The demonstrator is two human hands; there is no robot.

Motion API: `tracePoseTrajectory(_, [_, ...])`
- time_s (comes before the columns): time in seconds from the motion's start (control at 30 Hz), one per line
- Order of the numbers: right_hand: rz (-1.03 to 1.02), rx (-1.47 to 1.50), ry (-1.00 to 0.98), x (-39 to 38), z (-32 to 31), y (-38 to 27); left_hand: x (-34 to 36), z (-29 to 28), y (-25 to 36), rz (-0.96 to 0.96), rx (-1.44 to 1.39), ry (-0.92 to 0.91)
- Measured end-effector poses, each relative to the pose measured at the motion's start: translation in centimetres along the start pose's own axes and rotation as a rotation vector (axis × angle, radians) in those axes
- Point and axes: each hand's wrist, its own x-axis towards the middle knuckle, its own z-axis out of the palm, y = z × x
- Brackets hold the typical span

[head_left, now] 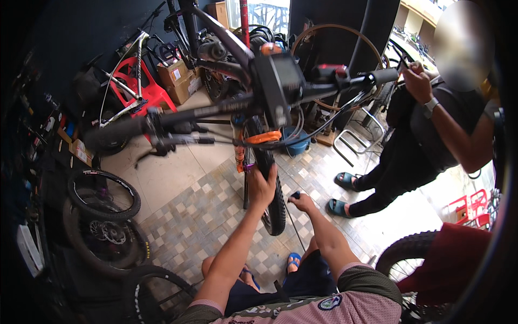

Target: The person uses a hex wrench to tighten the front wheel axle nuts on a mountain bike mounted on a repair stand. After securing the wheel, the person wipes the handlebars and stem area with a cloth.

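A mountain bike's black handlebar (199, 112), with a dark display unit (278, 81) at its middle, crosses the upper view. Below it hangs an orange fork (238, 157) with a purple part beside the front tire (278, 218). My left hand (261, 186) is closed on that tire, just under the fork's crown. To the right of the wheel, my right hand (302, 201) is closed round a small dark handle (295, 195). A thin dark rod or hose runs down from near it toward the floor; its far end is hard to make out.
Loose wheels (102, 191) lie left. A white frame (136, 70), red chair (157, 89), boxes (175, 75) and blue bucket (297, 144) stand behind. Another person (418, 140) stands right with raised hands, near a metal stand (350, 146). A red cloth (458, 254) covers a wheel lower right.
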Motion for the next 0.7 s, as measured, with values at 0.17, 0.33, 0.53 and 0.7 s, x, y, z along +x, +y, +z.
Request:
tracePoseTrajectory(0.17, [0.274,0.079,-0.072,-16.3,-2.9,-1.6,-20.7,-2.8,-2.4,-0.317,0.585,-0.724])
tracePoseTrajectory(0.33, [0.401,0.0,-0.227,-29.8,-4.9,-3.2,-25.2,-19.6,-4.9,-0.958,0.63,-0.982])
tracePoseTrajectory(0.53, [0.351,-0.257,-0.429,-35.0,-7.6,-6.2,-23.2,-40.9,-10.0,-0.924,0.54,-0.518])
tracePoseTrajectory(0.7, [0.236,-0.162,-0.407,-33.3,-7.8,-11.4,-22.9,-47.3,-11.9,-1.064,0.371,-0.207])
